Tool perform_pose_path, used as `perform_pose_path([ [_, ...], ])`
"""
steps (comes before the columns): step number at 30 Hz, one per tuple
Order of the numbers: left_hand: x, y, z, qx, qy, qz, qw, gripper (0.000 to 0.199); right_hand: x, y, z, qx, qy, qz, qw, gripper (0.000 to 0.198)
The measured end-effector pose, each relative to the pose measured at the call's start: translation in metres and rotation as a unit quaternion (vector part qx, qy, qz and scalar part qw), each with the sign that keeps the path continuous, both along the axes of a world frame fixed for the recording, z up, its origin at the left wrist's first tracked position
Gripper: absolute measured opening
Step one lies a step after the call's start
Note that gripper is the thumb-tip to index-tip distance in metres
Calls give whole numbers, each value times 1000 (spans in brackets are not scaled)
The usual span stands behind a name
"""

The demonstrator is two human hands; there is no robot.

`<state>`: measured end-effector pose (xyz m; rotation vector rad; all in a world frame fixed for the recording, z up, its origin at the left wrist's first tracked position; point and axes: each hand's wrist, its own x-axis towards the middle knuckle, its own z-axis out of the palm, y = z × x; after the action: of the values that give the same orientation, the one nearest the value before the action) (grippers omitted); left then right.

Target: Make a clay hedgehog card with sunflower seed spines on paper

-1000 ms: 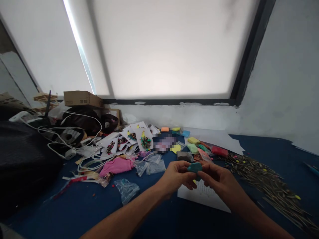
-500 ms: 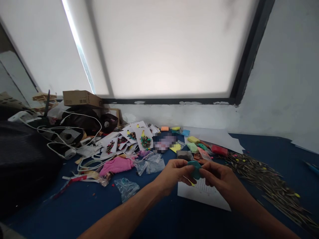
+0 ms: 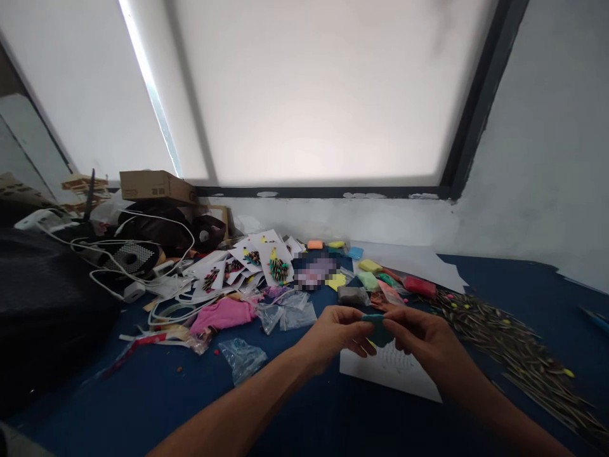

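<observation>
A flattened piece of teal modelling clay (image 3: 379, 331) is pinched between both hands above the table. My left hand (image 3: 340, 330) grips its left side between thumb and fingers, and my right hand (image 3: 416, 333) grips its right side the same way. Below the hands lies a white paper sheet (image 3: 387, 374) with a dark drawn pattern and a bit of yellow, partly covered by the hands. Just beyond them are a grey clay block (image 3: 353, 295), a pale green one (image 3: 368, 281) and a red packet (image 3: 419, 286).
Sunflower seeds (image 3: 514, 349) with small coloured bits spread across the right side. Finished seed pictures on white cards (image 3: 277, 265) are heaped at the back left. Nearby lie a pink cloth-like piece (image 3: 223, 315), clear plastic bags (image 3: 242, 360), white cables and a cardboard box (image 3: 157, 186).
The teal clay has tilted and shifted slightly right between my fingers, and shows a thinner upper edge. Both hands keep their pinch; the things on the table stay where they were.
</observation>
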<state>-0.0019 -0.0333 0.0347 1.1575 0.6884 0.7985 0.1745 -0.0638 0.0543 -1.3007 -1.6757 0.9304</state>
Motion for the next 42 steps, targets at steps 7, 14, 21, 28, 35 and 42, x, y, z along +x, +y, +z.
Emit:
perform_pose_path([
  [7, -2, 1, 3, 4, -9, 15, 1000, 46, 2, -1, 0, 9, -30, -14, 999, 42],
  [14, 1, 1, -1, -5, -9, 1, 1000, 49, 1, 0, -7, 60, -31, 8, 998, 34],
  [21, 2, 0, 0, 0, -11, 14, 1000, 51, 2, 0, -7, 67, -43, 12, 997, 32],
  [28, 3, 0, -2, -10, -9, 28, 1000, 53, -1, -5, -2, 97, -94, 9, 991, 30],
  [35, 1, 1, 4, -17, -43, 66, 997, 50, -2, -3, -2, 10, -85, -2, 996, 37],
  [42, -1, 3, 3, -7, -27, 63, 998, 41, 2, 0, -1, 14, -66, 26, 997, 36],
])
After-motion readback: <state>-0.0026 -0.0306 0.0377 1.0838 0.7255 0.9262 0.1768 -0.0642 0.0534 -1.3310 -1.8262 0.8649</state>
